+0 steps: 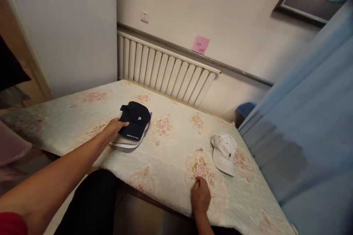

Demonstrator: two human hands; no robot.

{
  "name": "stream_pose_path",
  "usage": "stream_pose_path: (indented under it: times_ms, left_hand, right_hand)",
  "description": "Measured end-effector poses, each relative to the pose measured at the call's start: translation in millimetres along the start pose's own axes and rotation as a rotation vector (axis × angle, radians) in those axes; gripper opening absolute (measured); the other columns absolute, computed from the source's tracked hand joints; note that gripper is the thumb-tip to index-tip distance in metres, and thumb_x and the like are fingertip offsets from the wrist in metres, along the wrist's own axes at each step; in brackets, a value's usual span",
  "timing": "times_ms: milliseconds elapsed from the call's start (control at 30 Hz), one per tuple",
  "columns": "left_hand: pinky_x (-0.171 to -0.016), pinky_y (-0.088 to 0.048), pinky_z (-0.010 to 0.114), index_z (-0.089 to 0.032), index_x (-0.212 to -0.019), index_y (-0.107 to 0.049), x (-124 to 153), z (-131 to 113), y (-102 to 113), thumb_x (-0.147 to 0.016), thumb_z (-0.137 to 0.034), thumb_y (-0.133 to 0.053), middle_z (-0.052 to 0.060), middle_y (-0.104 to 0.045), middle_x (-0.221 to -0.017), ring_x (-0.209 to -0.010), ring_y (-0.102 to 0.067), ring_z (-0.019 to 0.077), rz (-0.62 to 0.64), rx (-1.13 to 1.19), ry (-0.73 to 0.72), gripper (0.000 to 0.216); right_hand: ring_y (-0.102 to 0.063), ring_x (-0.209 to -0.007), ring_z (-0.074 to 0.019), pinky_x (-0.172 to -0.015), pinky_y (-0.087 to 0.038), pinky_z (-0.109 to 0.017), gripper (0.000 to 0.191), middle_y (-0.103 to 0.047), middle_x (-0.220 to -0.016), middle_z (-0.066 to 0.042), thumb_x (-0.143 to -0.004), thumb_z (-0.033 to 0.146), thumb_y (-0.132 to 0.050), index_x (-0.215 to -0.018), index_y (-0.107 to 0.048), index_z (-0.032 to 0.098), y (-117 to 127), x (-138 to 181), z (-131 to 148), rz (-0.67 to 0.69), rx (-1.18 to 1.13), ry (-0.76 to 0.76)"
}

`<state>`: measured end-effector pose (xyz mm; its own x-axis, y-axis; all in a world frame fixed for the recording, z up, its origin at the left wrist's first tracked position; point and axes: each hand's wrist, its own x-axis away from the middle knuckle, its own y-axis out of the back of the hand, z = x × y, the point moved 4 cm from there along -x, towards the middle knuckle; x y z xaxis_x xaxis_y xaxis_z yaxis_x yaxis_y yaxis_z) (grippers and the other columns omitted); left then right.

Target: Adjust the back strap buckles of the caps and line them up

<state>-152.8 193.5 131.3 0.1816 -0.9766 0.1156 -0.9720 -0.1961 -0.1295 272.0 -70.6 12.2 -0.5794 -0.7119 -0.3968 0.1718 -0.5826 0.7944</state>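
My left hand [118,125] grips the brim of a dark navy baseball cap [137,117], thumb on top and fingers hidden beneath. Small white lettering marks the crown and the brim edge. Under it lie lighter caps [131,145], white and grey, stacked brim over brim. My right hand [201,195] rests curled on the floral bed cover near the front edge, its fingers folded and mostly turned from view. Just beyond it, to the right, a white baseball cap [224,153] with a small dark emblem lies apart from the stack.
The bed [176,147] has a pale flowered cover. Behind it run a white radiator [165,68] and a wall with a pink note [200,45]. A blue curtain [306,117] hangs along the right side. A grey panel [79,25] stands at the back left.
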Motion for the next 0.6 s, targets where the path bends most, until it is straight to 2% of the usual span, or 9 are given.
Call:
stream_pose_path:
  times_ms: [100, 233, 400, 500, 600]
  left_hand:
    - [-0.07, -0.054, 0.04, -0.009, -0.089, -0.06, 4, -2, -14, -0.057, -0.012, -0.072, 0.008, -0.069, -0.073, -0.075, -0.067, 0.026, 0.058, 0.067, 0.056, 0.034]
    - [-0.074, -0.056, 0.04, -0.012, -0.102, -0.061, 15, -12, -36, -0.058, -0.009, -0.068, 0.007, -0.071, -0.083, -0.08, -0.068, 0.0245, 0.152, 0.212, 0.057, 0.045]
    - [-0.081, -0.056, 0.041, -0.013, -0.112, -0.061, 47, -22, -74, -0.06, -0.009, -0.069, 0.009, -0.072, -0.093, -0.089, -0.068, 0.0273, 0.411, 0.394, 0.022, 0.053]
    - [-0.087, -0.054, 0.045, -0.013, -0.119, -0.059, 75, -14, -98, -0.065, -0.013, -0.068, 0.011, -0.071, -0.104, -0.097, -0.066, 0.0305, 0.557, 0.434, 0.047, 0.055]
    - [-0.09, -0.053, 0.047, -0.013, -0.125, -0.055, 99, 6, -119, -0.066, -0.013, -0.067, 0.012, -0.071, -0.107, -0.1, -0.066, 0.0317, 0.638, 0.478, 0.124, 0.06]
  right_hand:
    - [-0.065, -0.079, -0.0225, -0.07, -0.041, -0.031, 0.03, -0.072, -0.092, -0.009, -0.086, 0.025, -0.036, -0.092, -0.065, 0.019, 1, 0, 1, -0.012, -0.003, -0.004]
    - [-0.065, -0.077, -0.0217, -0.069, -0.041, -0.031, 0.029, -0.072, -0.09, -0.007, -0.086, 0.024, -0.037, -0.09, -0.065, 0.02, 2, -1, 1, -0.016, -0.015, -0.016]
    - [-0.065, -0.079, -0.0219, -0.071, -0.041, -0.031, 0.028, -0.072, -0.09, -0.006, -0.087, 0.024, -0.036, -0.091, -0.064, 0.021, 1, -1, 1, -0.015, -0.017, -0.028]
    - [-0.065, -0.077, -0.0207, -0.069, -0.042, -0.03, 0.028, -0.072, -0.088, -0.005, -0.087, 0.023, -0.037, -0.09, -0.065, 0.021, 2, -1, 3, -0.026, -0.018, -0.034]
    - [-0.065, -0.076, -0.0196, -0.068, -0.042, -0.029, 0.028, -0.071, -0.087, -0.005, -0.086, 0.021, -0.037, -0.09, -0.065, 0.021, 3, -2, 5, -0.051, -0.011, -0.017]
